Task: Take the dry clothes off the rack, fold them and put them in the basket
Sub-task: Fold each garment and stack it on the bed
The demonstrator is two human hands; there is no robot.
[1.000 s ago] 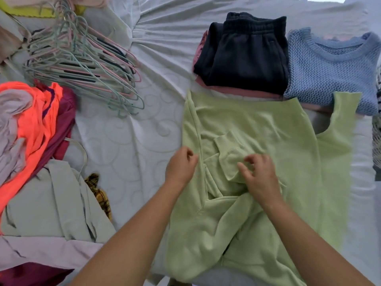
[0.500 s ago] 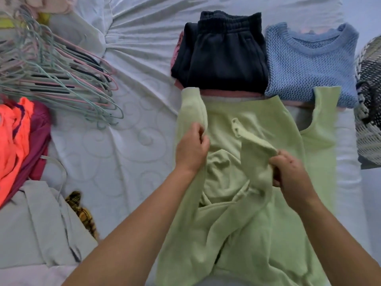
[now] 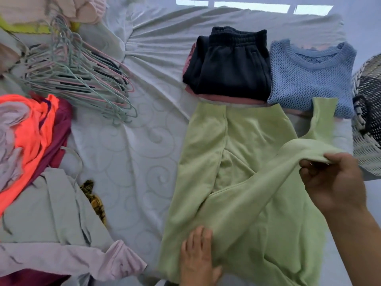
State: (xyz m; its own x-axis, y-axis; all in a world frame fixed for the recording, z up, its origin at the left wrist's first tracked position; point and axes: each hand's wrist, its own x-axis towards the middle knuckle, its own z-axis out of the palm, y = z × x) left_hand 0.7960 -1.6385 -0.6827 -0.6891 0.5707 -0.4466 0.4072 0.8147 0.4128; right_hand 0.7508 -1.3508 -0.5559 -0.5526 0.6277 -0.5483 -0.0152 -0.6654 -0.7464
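A light green sweatshirt (image 3: 237, 141) is lying spread on the white bed sheet (image 3: 127, 162), right of the middle, with one sleeve (image 3: 268, 182) being stretched slantwise across its body toward the right. The right hand (image 3: 334, 182) is pinching the cuff end of that sleeve between thumb and curled fingers and holding it raised off the cloth. The left hand (image 3: 198, 256) is resting flat, fingers straight, on the lower part of the sweatshirt where the sleeve begins, pressing it down. Beyond the sweatshirt, folded dark navy trousers (image 3: 233, 73) are sitting on top of a folded pink garment (image 3: 206, 97), and just beside them a folded blue knit sweater (image 3: 305, 79) is lying with its neckline facing away. A woven black-and-white basket (image 3: 367, 112) is showing at the right edge, near the sweater. On the left, a heap of green and pink hangers (image 3: 78, 75) is lying on the sheet, and nearer the person unfolded clothes are piling up: a neon orange piece (image 3: 31, 131), a grey one (image 3: 41, 209) and a lilac one (image 3: 72, 259).
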